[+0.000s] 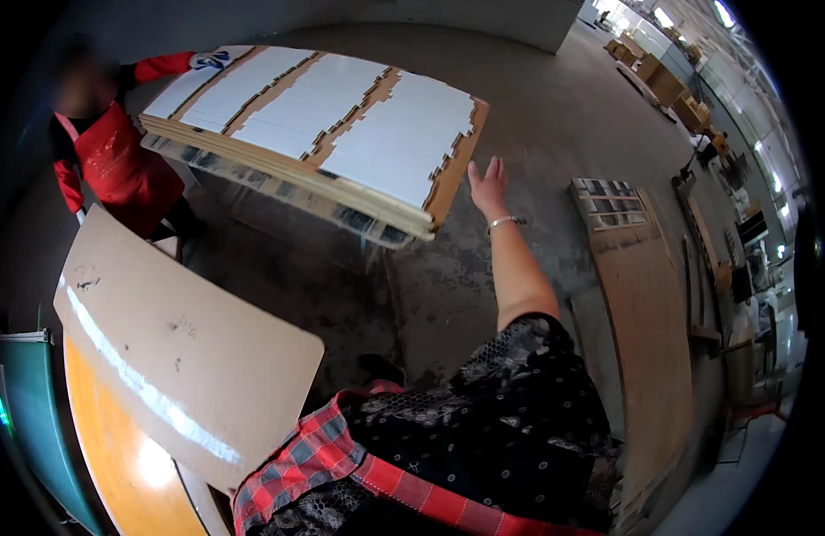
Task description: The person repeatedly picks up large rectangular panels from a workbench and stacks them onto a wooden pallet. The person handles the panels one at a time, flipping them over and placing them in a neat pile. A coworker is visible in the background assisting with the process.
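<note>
My right hand (490, 188) reaches forward, fingers stretched out and apart, with nothing in it. It is just beside the near right corner of a stack of boards (441, 179); I cannot tell whether it touches the edge. White sheets (390, 134) with jagged edges cover much of the top board, leaving brown strips between them. The stack lies on a dark, stained support (279, 190). At its far left end, a co-worker's gloved hand (210, 60) rests on the edge. My left hand is out of view.
A co-worker in a red apron (127, 165) stands at left. Close on my left, a large beige board (194, 348) lies over a glossy yellow surface (118, 447), beside a green panel (42, 429). Long wooden boards (649, 339) lie at right. Cardboard boxes (660, 80) stand far back.
</note>
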Action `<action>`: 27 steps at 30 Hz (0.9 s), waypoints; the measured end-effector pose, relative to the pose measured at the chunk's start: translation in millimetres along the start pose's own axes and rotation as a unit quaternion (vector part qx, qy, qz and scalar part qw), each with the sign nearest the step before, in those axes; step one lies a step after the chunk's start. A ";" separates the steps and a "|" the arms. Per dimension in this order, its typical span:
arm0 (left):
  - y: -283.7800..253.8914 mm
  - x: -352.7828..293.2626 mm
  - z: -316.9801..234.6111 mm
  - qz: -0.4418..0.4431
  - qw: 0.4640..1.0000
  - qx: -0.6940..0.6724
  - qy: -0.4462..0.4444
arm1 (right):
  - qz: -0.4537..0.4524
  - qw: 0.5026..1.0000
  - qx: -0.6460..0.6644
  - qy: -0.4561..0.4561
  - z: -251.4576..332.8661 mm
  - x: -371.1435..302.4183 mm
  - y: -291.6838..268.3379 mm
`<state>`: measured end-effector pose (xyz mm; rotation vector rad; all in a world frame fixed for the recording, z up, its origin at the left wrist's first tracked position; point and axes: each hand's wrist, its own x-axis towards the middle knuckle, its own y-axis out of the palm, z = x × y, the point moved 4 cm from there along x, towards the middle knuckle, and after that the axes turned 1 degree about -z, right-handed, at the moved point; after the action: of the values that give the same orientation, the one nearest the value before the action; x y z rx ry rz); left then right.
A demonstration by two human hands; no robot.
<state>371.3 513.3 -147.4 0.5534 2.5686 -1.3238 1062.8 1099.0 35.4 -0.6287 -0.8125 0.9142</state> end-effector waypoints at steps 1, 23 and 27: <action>6.4 -7.4 -9.8 -0.019 1.000 0.023 -0.008 | 0.002 1.000 -0.027 0.003 -2.6 33.9 12.8; 8.4 -91.4 -19.8 -0.132 0.975 0.158 -0.089 | 0.072 0.985 0.102 -0.122 54.7 28.2 14.3; -3.6 -94.5 -7.8 -0.134 0.972 0.167 -0.093 | 0.138 0.961 0.053 -0.234 93.8 -31.2 -3.2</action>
<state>455.8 495.4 -108.0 0.1214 2.3412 -1.8222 975.6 1082.7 79.1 -0.4405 -1.1047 1.3829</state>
